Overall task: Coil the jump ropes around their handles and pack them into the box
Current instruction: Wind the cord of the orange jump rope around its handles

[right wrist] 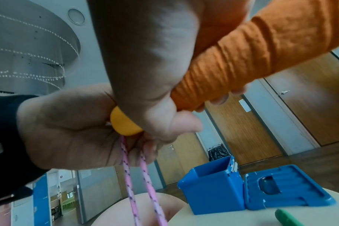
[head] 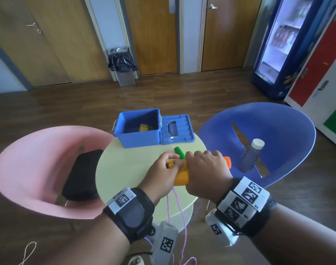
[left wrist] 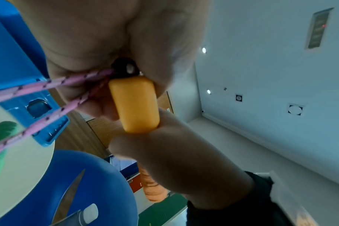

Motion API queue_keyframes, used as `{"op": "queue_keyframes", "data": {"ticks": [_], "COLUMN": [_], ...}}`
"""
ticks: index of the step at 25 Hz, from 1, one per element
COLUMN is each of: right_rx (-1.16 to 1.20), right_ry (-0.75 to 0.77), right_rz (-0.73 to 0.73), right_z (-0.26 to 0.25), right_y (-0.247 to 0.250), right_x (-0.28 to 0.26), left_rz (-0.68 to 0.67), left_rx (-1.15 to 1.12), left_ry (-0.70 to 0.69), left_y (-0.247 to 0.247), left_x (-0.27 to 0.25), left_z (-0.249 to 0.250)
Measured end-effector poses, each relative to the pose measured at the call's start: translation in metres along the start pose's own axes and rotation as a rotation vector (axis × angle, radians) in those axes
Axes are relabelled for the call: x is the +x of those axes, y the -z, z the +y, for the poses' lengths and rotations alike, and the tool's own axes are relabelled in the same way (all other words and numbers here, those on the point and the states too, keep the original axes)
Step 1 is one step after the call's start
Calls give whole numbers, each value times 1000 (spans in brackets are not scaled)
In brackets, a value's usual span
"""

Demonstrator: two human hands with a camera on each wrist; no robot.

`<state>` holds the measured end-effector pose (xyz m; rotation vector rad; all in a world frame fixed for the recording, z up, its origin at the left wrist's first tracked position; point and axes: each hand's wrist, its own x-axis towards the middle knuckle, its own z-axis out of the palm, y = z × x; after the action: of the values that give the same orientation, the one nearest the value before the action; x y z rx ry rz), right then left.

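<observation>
Over the round cream table [head: 125,169] both hands hold a pair of orange jump rope handles [head: 180,178]. My right hand [head: 203,165] grips the ribbed orange foam grips [right wrist: 242,61] from above. My left hand [head: 167,165] pinches their smooth yellow-orange ends [left wrist: 133,105], where two strands of pink rope [right wrist: 137,183] come out. The rope [head: 177,203] hangs off the table's near edge toward the floor. A green handle [head: 179,152] lies on the table just beyond the hands. The blue box [head: 139,138] stands open at the far edge, its lid [head: 175,129] flat to the right.
Something yellow and patterned [head: 143,127] lies in the bottom of the box. A pink chair [head: 39,169] with a black bag [head: 83,175] stands left of the table. A blue chair [head: 278,131] holding a grey bottle [head: 253,155] stands on the right.
</observation>
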<state>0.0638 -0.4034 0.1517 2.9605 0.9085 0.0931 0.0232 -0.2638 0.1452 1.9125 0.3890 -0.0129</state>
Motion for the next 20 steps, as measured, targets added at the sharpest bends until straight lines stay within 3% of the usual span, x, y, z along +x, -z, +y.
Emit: {"op": "queue_keyframes", "data": {"ticks": [3, 6, 11, 16, 20], "right_rx": [8, 71, 138, 126, 140], "right_ry": [-24, -9, 140, 48, 73], "right_rz": [-9, -2, -3, -22, -2], "right_z": [-4, -6, 3, 5, -2], "right_y": [6, 7, 8, 15, 17], "right_x": [3, 6, 0, -9, -10], "left_rz": [7, 28, 64, 61, 98], "left_rx": [-180, -84, -78, -72, -109], "left_ry": [97, 43, -11, -22, 0], "left_y": [-1, 6, 23, 25, 23], "left_x": [-3, -4, -3, -1, 0], "left_z": [3, 2, -1, 0, -1]}}
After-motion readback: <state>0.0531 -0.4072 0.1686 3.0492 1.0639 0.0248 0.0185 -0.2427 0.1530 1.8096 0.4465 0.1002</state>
